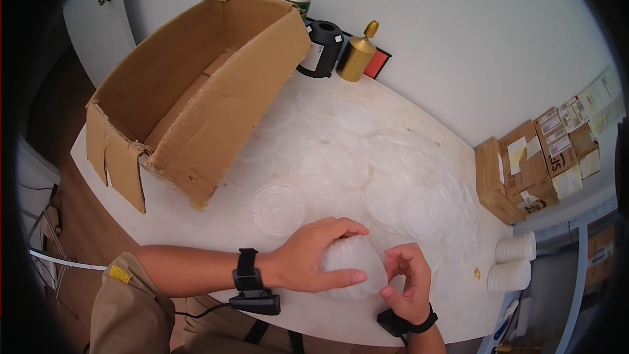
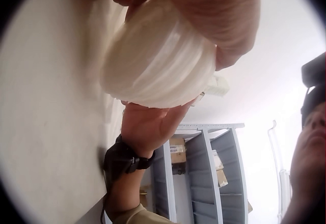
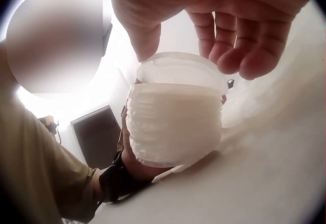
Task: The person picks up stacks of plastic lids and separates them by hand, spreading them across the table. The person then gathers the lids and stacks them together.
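Item: stack (image 1: pixel 340 262) of thin, clear lids, ridged along the side, low over the near edge of the desk (image 1: pixel 164 219). Whether its underside touches the desk, we cannot tell.

Axis: across our front, from the left palm towards the right hand, the round end face turned to the right hand.

Left hand (image 1: pixel 314 259): clamped round the stack, thumb on the near side, fingers over the far side; it covers the end away from the right hand.

Right hand (image 1: pixel 409 278): beside the free end, so the nearer of the two to the end lid (image 3: pixel 175 68). Thumb and curved fingers stand either side of this lid and pinch its rim; how firmly, we cannot tell. The end lid sits out of line with the stack, its rim standing proud towards the right fingers.

Surroundings: loose lids (image 1: pixel 419 213), many, overlapping, flat on the desk beyond both hands. Box (image 1: pixel 229 108), open, brown, towards the far left. Two upright piles (image 1: pixel 509 275) at the right edge, past the right hand, the piles one beyond the other.
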The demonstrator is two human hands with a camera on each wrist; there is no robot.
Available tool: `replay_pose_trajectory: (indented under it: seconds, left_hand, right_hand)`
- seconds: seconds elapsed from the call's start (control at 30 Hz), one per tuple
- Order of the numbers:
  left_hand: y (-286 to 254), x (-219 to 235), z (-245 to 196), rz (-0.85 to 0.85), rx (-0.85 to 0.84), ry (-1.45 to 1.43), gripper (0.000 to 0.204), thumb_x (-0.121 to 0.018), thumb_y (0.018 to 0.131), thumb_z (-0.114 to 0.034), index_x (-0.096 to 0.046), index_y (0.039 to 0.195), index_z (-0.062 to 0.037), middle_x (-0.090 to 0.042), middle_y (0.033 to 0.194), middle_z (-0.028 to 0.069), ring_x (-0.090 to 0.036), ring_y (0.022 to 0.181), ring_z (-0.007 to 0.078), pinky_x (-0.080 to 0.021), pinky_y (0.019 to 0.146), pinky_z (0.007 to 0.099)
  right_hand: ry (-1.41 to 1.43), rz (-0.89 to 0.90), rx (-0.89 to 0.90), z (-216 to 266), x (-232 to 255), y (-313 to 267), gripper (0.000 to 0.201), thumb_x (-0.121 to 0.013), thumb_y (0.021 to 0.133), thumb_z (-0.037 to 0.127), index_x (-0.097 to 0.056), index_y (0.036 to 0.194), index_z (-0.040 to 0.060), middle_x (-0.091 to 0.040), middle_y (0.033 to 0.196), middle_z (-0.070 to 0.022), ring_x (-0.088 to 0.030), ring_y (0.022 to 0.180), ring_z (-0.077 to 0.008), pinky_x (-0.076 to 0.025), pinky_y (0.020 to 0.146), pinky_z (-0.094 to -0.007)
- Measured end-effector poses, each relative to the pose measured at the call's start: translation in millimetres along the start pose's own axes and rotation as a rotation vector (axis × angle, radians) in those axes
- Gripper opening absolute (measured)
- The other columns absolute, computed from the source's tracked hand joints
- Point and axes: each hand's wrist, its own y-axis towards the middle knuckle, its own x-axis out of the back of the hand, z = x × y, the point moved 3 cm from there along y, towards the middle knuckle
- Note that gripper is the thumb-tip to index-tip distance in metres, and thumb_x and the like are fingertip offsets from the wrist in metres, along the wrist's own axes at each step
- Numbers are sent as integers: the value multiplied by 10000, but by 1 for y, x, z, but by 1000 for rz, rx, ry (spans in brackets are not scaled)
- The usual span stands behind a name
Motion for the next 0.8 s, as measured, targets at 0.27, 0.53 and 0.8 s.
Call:
replay_pose_trajectory:
  seconds: [0.27, 0.53, 0.8]
  left_hand:
    - [0, -1, -1, -33, -101, -31, 604, -815, 829, -358, -587, 1260, -2, -657, 1116, 164, -635, 1025, 293, -502, 904, 371]
    - [-2, 0, -3, -48, -109, 4, 585, -818, 824, -352, -595, 1243, -12, -660, 1106, 166, -635, 1018, 302, -503, 895, 371]
    - [0, 0, -2, -58, -107, 47, 566, -812, 831, -375, -600, 1225, -28, -661, 1100, 155, -630, 1013, 304, -499, 887, 369]
  right_hand:
    - [82, 56, -208, 0, -7, 4, 538, -791, 851, 175, -552, 1292, -19, -622, 1084, -77, -615, 749, -116, -525, 694, -242]
    - [309, 49, -414, -3, -5, 3, 384, -708, 933, 98, -568, 1270, -24, -657, 964, -33, -621, 773, -73, -527, 650, -223]
    - [573, -225, -326, -9, 28, 7, 202, -655, 941, 94, -559, 1096, 7, -665, 866, -42, -615, 602, -86, -498, 479, -221]
